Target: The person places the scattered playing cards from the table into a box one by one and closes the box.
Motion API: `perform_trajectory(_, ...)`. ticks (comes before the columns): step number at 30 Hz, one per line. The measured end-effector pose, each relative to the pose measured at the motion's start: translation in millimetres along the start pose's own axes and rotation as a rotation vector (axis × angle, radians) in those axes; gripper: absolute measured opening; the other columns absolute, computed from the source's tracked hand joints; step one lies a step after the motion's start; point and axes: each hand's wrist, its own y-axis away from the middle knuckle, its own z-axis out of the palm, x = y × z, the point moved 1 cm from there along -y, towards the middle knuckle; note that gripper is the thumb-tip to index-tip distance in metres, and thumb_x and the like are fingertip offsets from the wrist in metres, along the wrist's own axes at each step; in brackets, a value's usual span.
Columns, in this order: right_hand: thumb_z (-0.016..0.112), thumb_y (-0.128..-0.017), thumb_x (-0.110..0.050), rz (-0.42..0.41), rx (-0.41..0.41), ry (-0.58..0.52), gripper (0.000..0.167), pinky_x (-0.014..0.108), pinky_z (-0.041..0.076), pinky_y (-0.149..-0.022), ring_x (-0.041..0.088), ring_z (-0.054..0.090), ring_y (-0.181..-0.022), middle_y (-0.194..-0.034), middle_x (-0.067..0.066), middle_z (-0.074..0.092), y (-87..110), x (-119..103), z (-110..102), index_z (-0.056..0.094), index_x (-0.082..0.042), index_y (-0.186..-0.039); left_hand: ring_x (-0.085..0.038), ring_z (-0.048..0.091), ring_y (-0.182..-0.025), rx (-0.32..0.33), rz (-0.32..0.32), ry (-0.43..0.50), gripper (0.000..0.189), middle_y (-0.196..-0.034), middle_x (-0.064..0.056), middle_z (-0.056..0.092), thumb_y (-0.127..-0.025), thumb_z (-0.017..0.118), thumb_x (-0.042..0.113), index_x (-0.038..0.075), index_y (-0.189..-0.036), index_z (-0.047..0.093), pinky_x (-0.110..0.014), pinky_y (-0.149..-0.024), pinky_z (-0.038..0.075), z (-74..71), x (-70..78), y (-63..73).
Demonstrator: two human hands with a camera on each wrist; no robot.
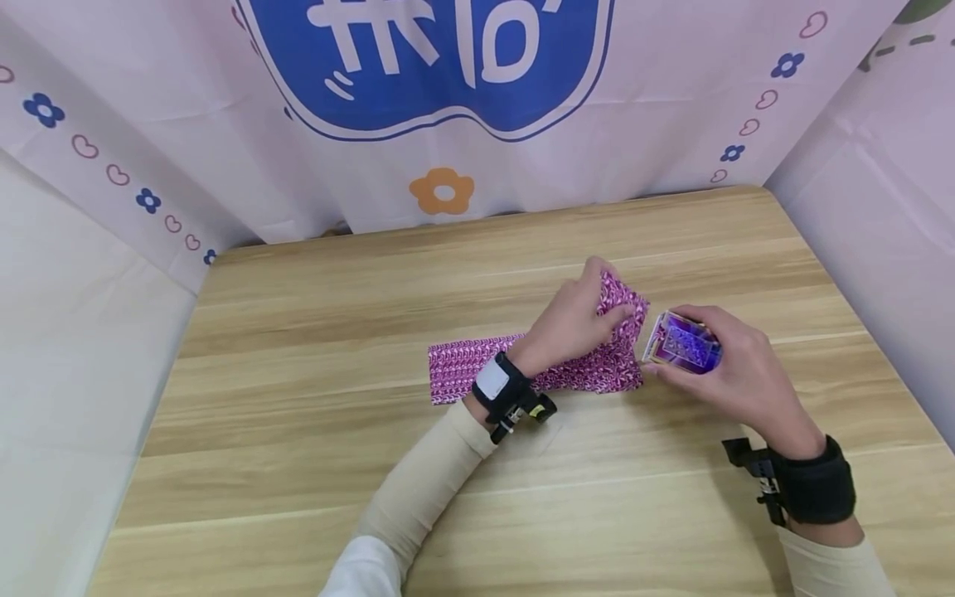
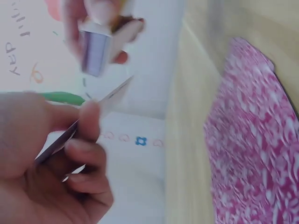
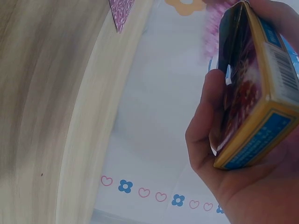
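My left hand (image 1: 574, 319) pinches the raised right part of a thin magenta-and-white patterned sheet (image 1: 622, 361) between thumb and fingers. In the left wrist view the pinched piece shows edge-on, while more of the patterned sheet (image 2: 254, 140) lies on the wood. Just to the right, my right hand (image 1: 746, 365) grips a small box (image 1: 682, 342) with a shiny purple-blue face, its fingers along one side and thumb along the other. Gold edges, a blue label and a barcode show on the box (image 3: 261, 88) in the right wrist view. The box faces the sheet's right edge.
The wooden table (image 1: 298, 464) reaches back to a white printed curtain (image 1: 642, 166) with a blue emblem, flowers and hearts. White cloth (image 1: 67, 348) hangs along the left side, and more cloth hangs at the right. Each wrist wears a black strap with a small camera.
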Motion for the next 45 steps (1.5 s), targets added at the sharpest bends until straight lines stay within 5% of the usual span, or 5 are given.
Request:
perform_trajectory(5, 0.1, -0.068, -0.023, 0.012, -0.008, 0.0, 0.076, 0.004, 0.039, -0.075, 0.033, 0.068, -0.096, -0.121, 0.023, 0.072, -0.3, -0.1, -1.3, 0.065, -0.002, -0.133, -0.018, 0.058, -0.048, 0.105, -0.026, 0.143, 0.055, -0.072, -0.006, 0.068, -0.104, 0.067, 0.027, 0.008, -0.145, 0.037, -0.023, -0.041, 0.04, -5.2, 12.1, 4.3)
perform_trajectory(19, 0.098, -0.07, -0.025, 0.014, 0.039, -0.012, 0.074, 0.003, 0.04, -0.072, 0.032, 0.069, -0.092, -0.12, 0.024, 0.073, -2.6, -0.4, -0.6, 0.066, -0.001, -0.133, -0.029, 0.068, -0.059, 0.143, -0.029, 0.234, 0.051, -0.072, -0.004, 0.067, -0.103, 0.069, 0.026, 0.012, -0.141, 0.039, -0.024, -0.041, 0.043, 9.0, 16.2, 9.4)
perform_trajectory(31, 0.098, -0.069, -0.018, 0.018, 0.071, -0.014, 0.072, 0.0, 0.039, -0.073, 0.034, 0.07, -0.092, -0.118, 0.026, 0.073, 0.3, -0.2, -1.0, 0.066, 0.001, -0.13, -0.042, 0.072, -0.073, -0.018, -0.04, 0.215, 0.047, -0.083, -0.019, 0.074, -0.103, 0.068, 0.031, 0.014, -0.138, 0.042, -0.031, -0.06, 0.056, 9.5, 7.3, 11.1)
perform_trajectory(39, 0.101, -0.063, -0.021, -0.051, 0.03, -0.022, 0.075, 0.001, 0.041, -0.078, 0.035, 0.073, -0.097, -0.118, 0.021, 0.075, -0.8, -2.2, 1.0, 0.069, -0.002, -0.129, -0.027, 0.066, -0.067, -0.106, -0.043, 0.143, 0.043, -0.085, -0.003, 0.065, -0.102, 0.07, 0.033, 0.017, -0.132, 0.045, -0.029, -0.063, 0.056, 11.9, 4.9, 9.1)
perform_trajectory(45, 0.101, -0.064, -0.02, -0.049, 0.037, -0.016, 0.075, 0.002, 0.041, -0.076, 0.033, 0.072, -0.093, -0.118, 0.022, 0.075, 0.5, -2.3, 1.4, 0.068, -0.001, -0.128, -0.022, 0.071, -0.086, -0.144, -0.054, 0.175, 0.049, -0.104, -0.001, 0.07, -0.106, 0.062, 0.041, 0.014, -0.143, 0.045, -0.03, -0.073, 0.06, 19.1, 3.0, 9.4)
